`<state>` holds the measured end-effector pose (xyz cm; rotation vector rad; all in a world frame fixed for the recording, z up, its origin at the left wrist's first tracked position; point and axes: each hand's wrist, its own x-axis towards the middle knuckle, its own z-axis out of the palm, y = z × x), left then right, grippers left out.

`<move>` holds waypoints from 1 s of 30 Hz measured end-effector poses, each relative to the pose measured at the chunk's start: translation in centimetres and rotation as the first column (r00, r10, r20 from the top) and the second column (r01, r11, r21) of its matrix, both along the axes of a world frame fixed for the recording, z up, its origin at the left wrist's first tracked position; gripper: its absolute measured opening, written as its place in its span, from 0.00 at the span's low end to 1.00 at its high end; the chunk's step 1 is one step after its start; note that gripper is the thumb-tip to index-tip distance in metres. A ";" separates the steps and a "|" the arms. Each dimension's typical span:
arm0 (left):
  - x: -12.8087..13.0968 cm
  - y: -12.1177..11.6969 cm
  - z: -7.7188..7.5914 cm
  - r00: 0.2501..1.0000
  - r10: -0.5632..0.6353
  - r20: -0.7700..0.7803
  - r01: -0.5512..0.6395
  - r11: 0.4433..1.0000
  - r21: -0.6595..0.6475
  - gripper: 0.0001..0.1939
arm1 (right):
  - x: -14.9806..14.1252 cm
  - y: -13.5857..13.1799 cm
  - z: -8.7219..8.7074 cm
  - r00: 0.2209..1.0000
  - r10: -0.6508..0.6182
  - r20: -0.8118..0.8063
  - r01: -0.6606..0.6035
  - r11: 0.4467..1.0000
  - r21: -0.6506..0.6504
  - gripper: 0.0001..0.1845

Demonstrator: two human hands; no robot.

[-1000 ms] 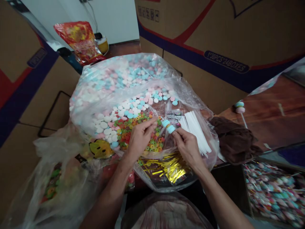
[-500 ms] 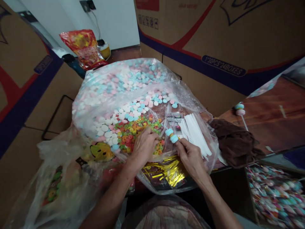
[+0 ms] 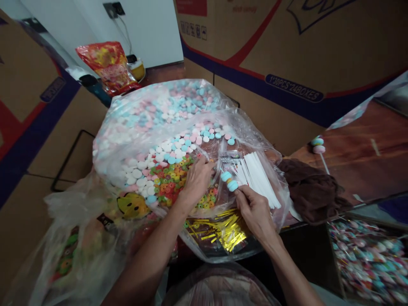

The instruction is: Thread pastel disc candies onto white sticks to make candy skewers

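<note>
My right hand (image 3: 255, 209) is closed in a pinch just under a candy lollipop (image 3: 232, 185), blue discs with an orange layer between them; its stick is hidden by the fingers. Over the far edge of the small ring candies (image 3: 170, 187), my left hand (image 3: 199, 176) has its fingers drawn together, and whatever they hold is hidden. White, pink and blue disc candies (image 3: 140, 174) lie beyond and left of the rings. Beside my right hand lie white sticks (image 3: 261, 178) in a bundle. Gold twist ties (image 3: 231, 233) spread on the plastic nearest my body.
A clear plastic bag (image 3: 153, 102) full of disc candies covers the back. A finished lollipop (image 3: 318, 148) stands at the right, near a brown cloth (image 3: 312, 191). Wrapped candies fill a box (image 3: 336, 265) at lower right. Large cartons (image 3: 242, 97) stand behind.
My left hand has moved away from my body, from the middle of the ring candies to their far edge. My right hand keeps the lollipop in nearly the same place.
</note>
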<state>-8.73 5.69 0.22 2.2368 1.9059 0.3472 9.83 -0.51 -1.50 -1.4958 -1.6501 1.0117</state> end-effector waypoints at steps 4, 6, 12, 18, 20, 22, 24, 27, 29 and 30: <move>-0.2 0.0 -0.3 1.000 0.018 -0.021 -0.018 1.000 -0.001 0.11 | -0.1 -0.1 0.0 1.000 0.008 0.008 -0.008 1.000 0.013 0.15; -0.1 0.2 -0.5 0.999 0.037 -0.031 -0.036 0.999 0.014 0.12 | -0.3 -0.1 0.2 0.999 0.022 0.026 -0.022 1.000 0.014 0.15; -0.4 1.0 -1.0 0.964 0.063 0.259 -0.091 0.991 0.095 0.11 | -0.3 -0.2 0.5 0.999 0.030 0.034 -0.031 0.999 0.023 0.15; -0.5 0.2 -0.3 0.378 0.241 0.894 -0.148 0.969 -0.198 0.11 | -0.3 -0.2 0.2 1.000 0.023 -0.017 -0.022 0.999 0.029 0.15; 0.0 -0.4 -0.1 0.186 0.328 0.926 -0.116 0.943 -0.311 0.14 | -0.5 -0.1 0.2 0.999 0.023 -0.029 -0.022 0.999 0.039 0.15; 0.4 -0.8 0.0 0.070 0.379 0.923 -0.090 0.924 -0.372 0.16 | -0.6 0.0 0.2 0.999 0.023 -0.038 -0.022 0.999 0.042 0.15; 0.6 -1.1 0.0 0.026 0.395 0.918 -0.094 0.916 -0.391 0.16 | -0.7 0.1 0.2 0.999 0.020 -0.030 -0.019 0.999 0.040 0.15; 0.9 -1.3 -0.2 0.012 0.392 0.920 -0.123 0.914 -0.388 0.16 | -0.5 0.1 0.6 1.000 0.017 0.020 -0.018 0.998 0.059 0.14; 1.1 -1.2 -0.3 -0.013 0.402 0.916 -0.139 0.906 -0.400 0.16 | -0.5 0.1 0.9 0.998 0.013 0.064 -0.019 0.995 0.094 0.13; 1.2 -1.2 -0.4 -0.033 0.409 0.912 -0.146 0.900 -0.410 0.16 | -0.5 0.0 1.1 0.997 0.009 0.083 -0.018 0.993 0.118 0.13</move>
